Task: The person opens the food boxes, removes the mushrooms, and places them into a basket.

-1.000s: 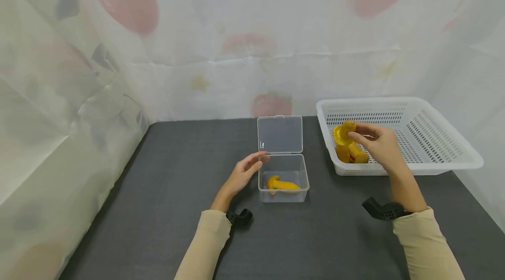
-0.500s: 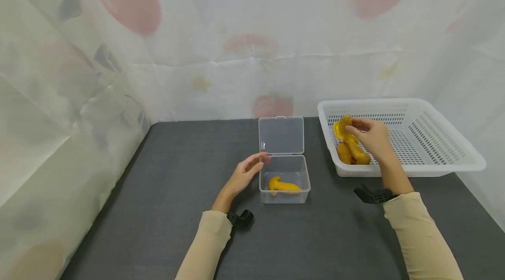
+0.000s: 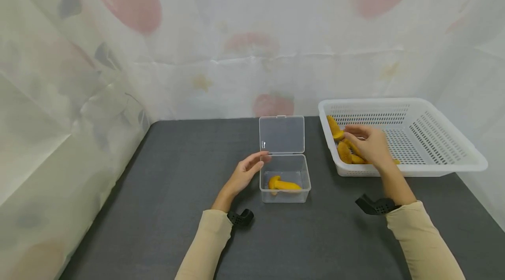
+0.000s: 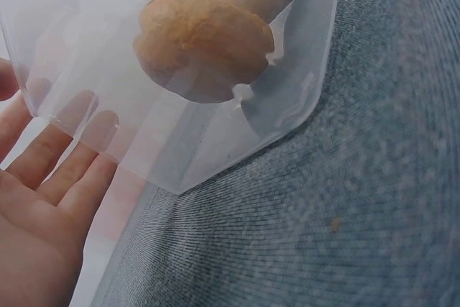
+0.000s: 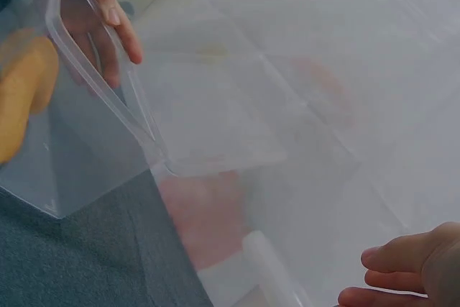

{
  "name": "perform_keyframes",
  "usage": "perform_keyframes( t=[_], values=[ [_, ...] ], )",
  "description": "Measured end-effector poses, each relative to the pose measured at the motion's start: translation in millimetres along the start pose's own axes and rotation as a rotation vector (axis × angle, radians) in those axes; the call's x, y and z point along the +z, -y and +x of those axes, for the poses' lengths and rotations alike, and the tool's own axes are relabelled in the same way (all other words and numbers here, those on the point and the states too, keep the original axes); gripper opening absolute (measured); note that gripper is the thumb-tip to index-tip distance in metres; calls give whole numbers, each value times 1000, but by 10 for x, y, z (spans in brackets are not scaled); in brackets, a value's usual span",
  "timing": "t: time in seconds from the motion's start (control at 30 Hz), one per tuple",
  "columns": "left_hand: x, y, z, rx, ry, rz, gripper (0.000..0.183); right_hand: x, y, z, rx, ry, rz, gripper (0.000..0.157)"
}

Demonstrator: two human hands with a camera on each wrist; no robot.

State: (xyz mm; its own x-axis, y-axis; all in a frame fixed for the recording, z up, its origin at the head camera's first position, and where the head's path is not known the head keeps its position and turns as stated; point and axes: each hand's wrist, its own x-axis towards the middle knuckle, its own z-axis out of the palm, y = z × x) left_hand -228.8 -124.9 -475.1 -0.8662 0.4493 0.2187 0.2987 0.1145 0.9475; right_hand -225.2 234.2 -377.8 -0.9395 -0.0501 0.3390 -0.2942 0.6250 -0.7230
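My left hand (image 3: 243, 175) lies along the left side of a clear plastic box (image 3: 285, 197). Its fingers are nearly straight against the outer wall, seen through the plastic in the left wrist view. Inside the box lies a yellow mushroom (image 3: 286, 186). Over the white basket (image 3: 442, 168), my right hand (image 3: 371, 145) has its fingertips beside a mushroom (image 3: 333, 125) leaning on the basket's left wall. In the right wrist view, the visible fingers are extended with nothing between them. More mushrooms (image 3: 344, 153) lie below, partly hidden by the hand.
The box's hinged lid (image 3: 282, 134) stands raised at the back. A dark grey cloth (image 3: 189, 170) covers the table. Patterned white fabric (image 3: 221, 17) hangs behind and at the sides. Another bit of yellow (image 3: 396, 161) shows right of my right wrist.
My right hand has let go of the mushroom it pinched, which now leans on the basket's left wall. The hand has shifted slightly down and right of that mushroom. My left hand stays put.
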Motion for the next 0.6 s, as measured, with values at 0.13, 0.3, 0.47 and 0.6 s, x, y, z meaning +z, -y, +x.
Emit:
perform_keyframes(
  t=[0.13,0.3,0.47,0.6],
  values=[
    [-3,-7,-4,0,3,6,39,46,68,-44,-65,-15,24,30],
    [-5,-15,-11,-3,0,10,38,102,153,-84,-97,-1,40,28],
    [0,-3,-4,-1,-2,-1,38,149,223,-112,-87,26,68,26],
    [2,10,4,-5,3,-19,39,181,290,-144,-89,42,102,28]
  ],
)
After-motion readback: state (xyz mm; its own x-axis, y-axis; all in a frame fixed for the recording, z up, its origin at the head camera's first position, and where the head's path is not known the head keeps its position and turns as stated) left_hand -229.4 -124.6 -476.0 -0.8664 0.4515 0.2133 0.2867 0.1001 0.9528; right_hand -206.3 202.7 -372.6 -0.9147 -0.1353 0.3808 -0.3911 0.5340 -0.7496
